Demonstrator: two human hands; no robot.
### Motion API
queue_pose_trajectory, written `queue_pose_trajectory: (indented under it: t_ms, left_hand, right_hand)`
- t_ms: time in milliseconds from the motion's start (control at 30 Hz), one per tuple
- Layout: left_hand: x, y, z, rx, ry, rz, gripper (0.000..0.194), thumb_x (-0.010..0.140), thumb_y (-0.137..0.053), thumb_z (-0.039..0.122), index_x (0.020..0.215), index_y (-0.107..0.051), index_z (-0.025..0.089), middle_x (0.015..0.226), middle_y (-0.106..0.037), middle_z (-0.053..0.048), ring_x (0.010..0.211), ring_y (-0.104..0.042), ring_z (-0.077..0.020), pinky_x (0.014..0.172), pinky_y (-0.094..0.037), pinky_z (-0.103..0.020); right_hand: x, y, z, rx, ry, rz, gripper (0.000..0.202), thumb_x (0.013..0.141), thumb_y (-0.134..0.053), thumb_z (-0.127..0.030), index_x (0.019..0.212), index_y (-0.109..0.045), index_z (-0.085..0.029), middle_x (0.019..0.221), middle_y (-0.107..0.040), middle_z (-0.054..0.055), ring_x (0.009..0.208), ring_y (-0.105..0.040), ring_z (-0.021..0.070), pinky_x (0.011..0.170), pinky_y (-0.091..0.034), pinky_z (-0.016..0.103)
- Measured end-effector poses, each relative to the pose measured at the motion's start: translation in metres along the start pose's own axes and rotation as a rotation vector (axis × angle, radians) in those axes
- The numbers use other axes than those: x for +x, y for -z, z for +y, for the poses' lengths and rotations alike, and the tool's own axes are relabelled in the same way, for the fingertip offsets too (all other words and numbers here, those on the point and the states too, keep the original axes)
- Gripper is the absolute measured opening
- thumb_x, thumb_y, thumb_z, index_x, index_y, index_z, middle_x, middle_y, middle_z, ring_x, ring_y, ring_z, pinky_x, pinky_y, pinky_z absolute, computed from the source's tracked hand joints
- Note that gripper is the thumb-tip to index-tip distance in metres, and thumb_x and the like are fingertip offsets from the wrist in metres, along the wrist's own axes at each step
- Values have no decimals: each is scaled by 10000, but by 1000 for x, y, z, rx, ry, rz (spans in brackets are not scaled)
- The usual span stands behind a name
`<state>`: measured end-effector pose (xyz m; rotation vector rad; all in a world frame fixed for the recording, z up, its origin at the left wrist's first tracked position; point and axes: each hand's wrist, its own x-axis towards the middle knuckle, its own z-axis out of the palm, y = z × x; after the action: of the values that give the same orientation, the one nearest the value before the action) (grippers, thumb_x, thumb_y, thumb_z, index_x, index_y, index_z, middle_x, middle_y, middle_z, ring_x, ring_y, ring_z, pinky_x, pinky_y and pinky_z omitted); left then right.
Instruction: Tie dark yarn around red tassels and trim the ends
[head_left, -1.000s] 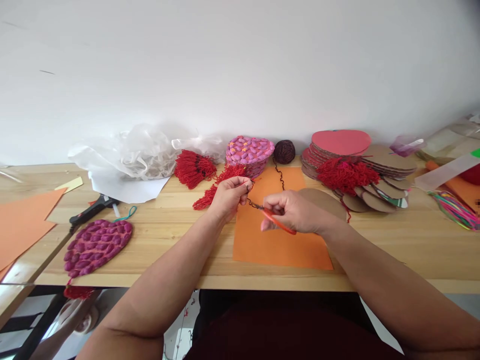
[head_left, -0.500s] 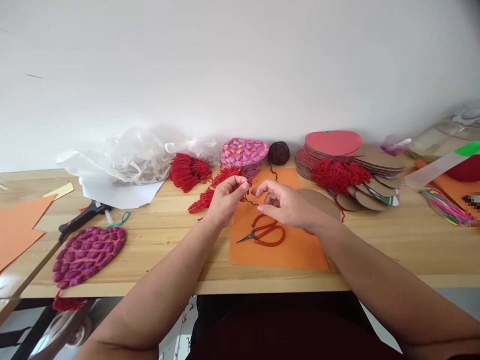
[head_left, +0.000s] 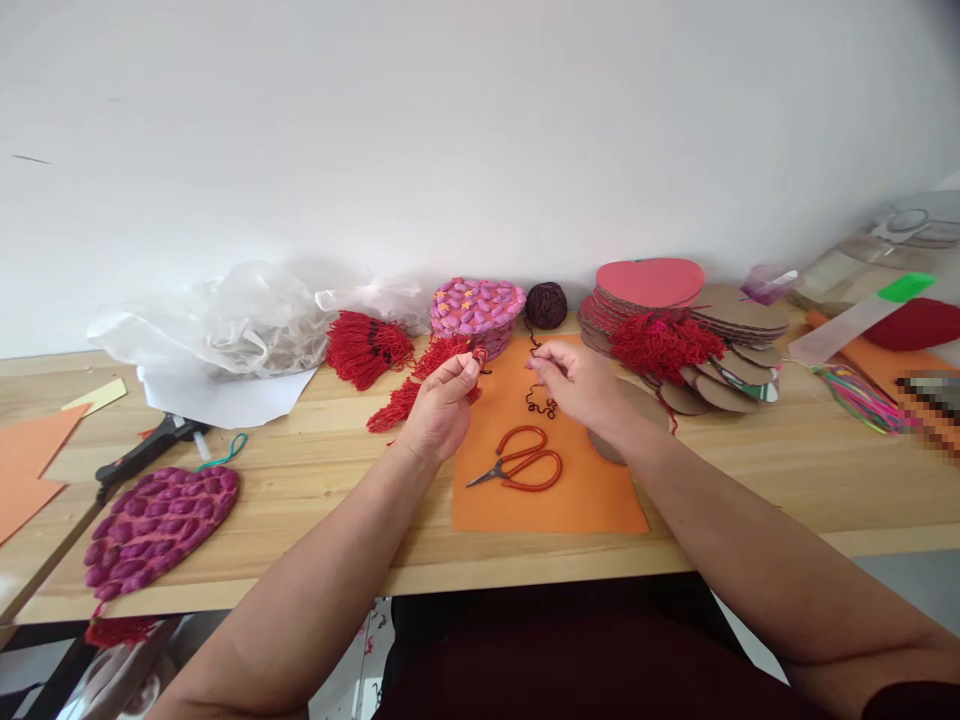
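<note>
Your worktop [head_left: 315, 500] of pale wood carries everything here, with a heap of clear plastic wrap [head_left: 247, 315] at the back left and a stack of cardboard hearts [head_left: 697, 330] at the back right. An orange paper sheet [head_left: 592, 500] lies in front of you, and a purple woven heart [head_left: 154, 520] sits near the left edge.

Your left hand [head_left: 439, 410] hovers over the sheet's left border, its fingers [head_left: 469, 368] pinched shut on the top of a red yarn tassel [head_left: 420, 385] whose fringe trails back toward the pink heart [head_left: 478, 308]. Your right hand [head_left: 581, 385] hangs just beside it, thumb and forefinger closed on a thin dark yarn strand [head_left: 541, 400] that curls loosely down onto the sheet. The dark yarn ball [head_left: 546, 304] rests by the wall behind. Red-handled scissors [head_left: 521, 468] lie flat on the sheet, just below both hands, untouched.

Risks, as I judge them: the strand looks short and slack, so it could slip from your right fingers if you tug. A loose pinch on the tassel's head could let its bundled threads spread apart. The scissors lie close under your wrists, where a lowered hand could knock them.

No brand, label or readable writing shows anywhere.
</note>
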<state>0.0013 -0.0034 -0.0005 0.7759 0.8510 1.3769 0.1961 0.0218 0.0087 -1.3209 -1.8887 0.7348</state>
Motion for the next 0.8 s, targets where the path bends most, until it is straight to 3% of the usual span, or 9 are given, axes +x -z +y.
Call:
queue_pose_trajectory:
  t_ms: [67,133,300,500,667,800]
  left_hand:
    - [0,0,1,-6,2,7,265,667,-839,299,774,-623,189,981,-652,-10,834,-540,-110,699,-405,-203]
    - [0,-1,0,-7,6,-7,267,669,-846,302,778,-632,186,992,-660,-11,829,-538,-106,703,-402,-203]
    - [-4,-3,-9,-34,12,-92,280,659,-871,316,806,-680,173,1117,-667,-25,881,-546,-112,785,-412,-222]
    - [-12,-8,-13,-46,41,-197,239,705,-846,307,804,-680,165,1230,-645,-55,954,-585,-156,898,-441,-291]
    - [-15,-11,-12,-73,78,-262,257,697,-855,307,794,-665,164,1246,-637,-50,871,-610,-144,749,-512,-274]
    - [-15,-10,-11,-99,131,-286,253,725,-832,311,851,-662,174,1203,-640,-44,695,-571,-99,547,-498,-237]
  right_hand:
    - [3,6,1,-129,78,132,126,884,-589,-286,941,-663,-200,983,-694,91,929,-610,241,815,-440,362]
    - [2,5,-1,-99,96,148,203,855,-639,-295,1022,-687,-190,1100,-686,116,996,-601,254,848,-446,374]
    - [-9,-18,-11,322,-7,-229,369,818,-717,-406,1111,-688,-184,926,-671,48,753,-562,158,692,-462,302]
    - [-14,-36,-12,651,-4,-309,295,784,-760,-382,950,-629,-176,759,-524,-30,671,-478,104,613,-404,249]
    - [-16,-31,-15,762,-73,-420,300,782,-755,-380,898,-565,-178,642,-443,-77,535,-400,70,491,-332,220]
    - [-18,-33,-15,794,-77,-532,345,812,-724,-470,878,-532,-191,618,-515,-69,486,-448,73,468,-361,221]
